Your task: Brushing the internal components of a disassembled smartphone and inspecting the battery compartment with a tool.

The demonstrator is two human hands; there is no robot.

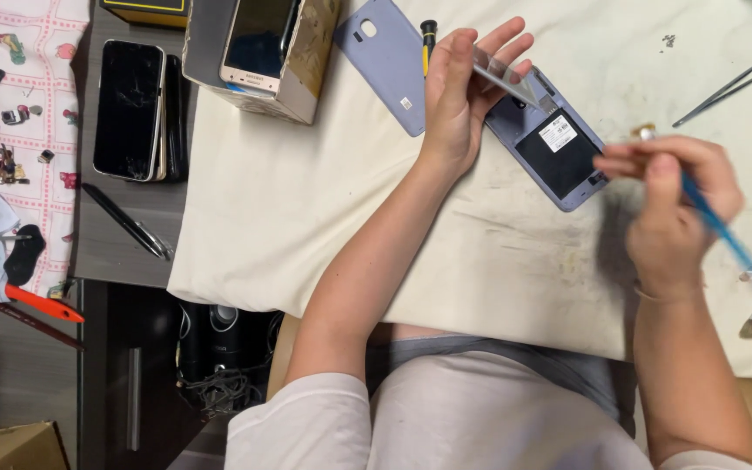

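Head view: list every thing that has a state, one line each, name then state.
Opened phone: back cover off, lying face down on the cloth.
Back cover: detached, lying beside the phone.
Left hand: holding a thin flat piece over the phone's top end.
Right hand: gripping a blue-handled tool, blurred.
Black phone: screen cracked, dark.
Phone in box: screen dark, propped in an open cardboard box.
Tweezers: lying unused.

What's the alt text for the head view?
Left hand holds a thin flat part over an opened lavender phone on a cream cloth, while the right hand grips a blue-handled tool. The removed back cover lies beside it.
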